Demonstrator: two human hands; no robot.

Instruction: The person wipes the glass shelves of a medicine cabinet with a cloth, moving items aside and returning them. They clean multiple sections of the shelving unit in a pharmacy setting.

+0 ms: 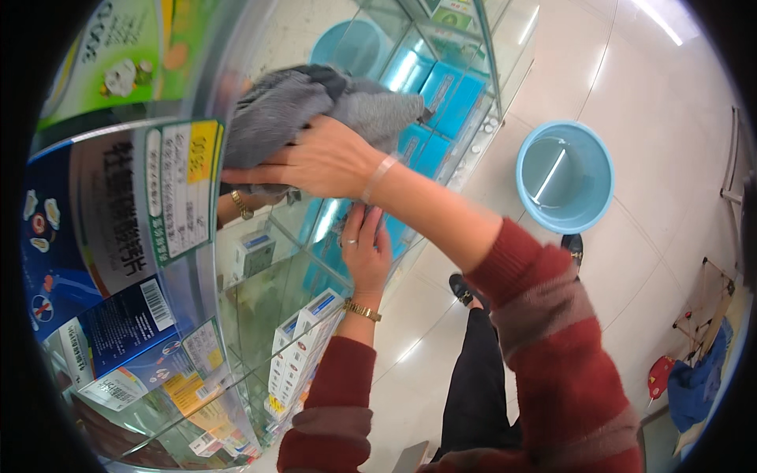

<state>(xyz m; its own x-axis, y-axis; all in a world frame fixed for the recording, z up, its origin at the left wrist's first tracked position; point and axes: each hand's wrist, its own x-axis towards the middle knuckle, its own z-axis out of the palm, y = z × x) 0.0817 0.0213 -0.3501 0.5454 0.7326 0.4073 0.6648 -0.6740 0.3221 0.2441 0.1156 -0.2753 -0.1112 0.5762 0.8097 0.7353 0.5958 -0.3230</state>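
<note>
A crumpled grey cloth (313, 112) is bunched in my right hand (331, 156), which presses it towards the glass of a display cabinet (248, 319). Below the right wrist, my left hand (368, 251) is raised at the glass shelving with its fingers bent. A bit of something dark grey shows by its fingertips, but I cannot tell whether the hand grips it. A reflection of a hand and gold watch appears in the glass at the left.
Blue boxes (452, 97) lie inside the cabinet, and white medicine boxes (301, 343) stand on a lower shelf. Large packages with price tags (186, 189) fill the left side. A light blue bucket (565, 177) holding water stands on the tiled floor, near my shoes.
</note>
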